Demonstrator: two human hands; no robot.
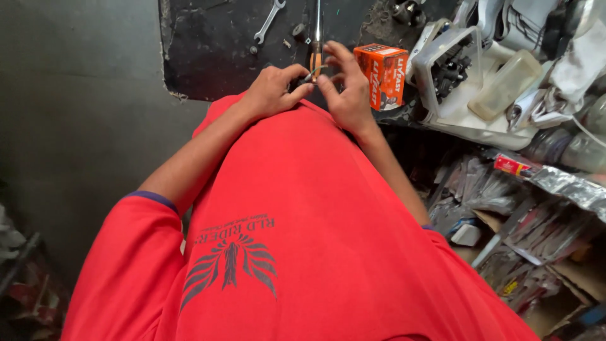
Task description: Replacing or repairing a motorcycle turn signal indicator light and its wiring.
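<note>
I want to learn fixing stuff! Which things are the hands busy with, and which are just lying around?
Busy with:
left hand
right hand
small metal part pinched between both

Lying around:
spanner
orange box
clear plastic tub
silvery packets

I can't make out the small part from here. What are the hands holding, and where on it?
Both the left hand and right hand pinch a small thin metal piece by its ends with their fingertips; its kind cannot be told.
</note>
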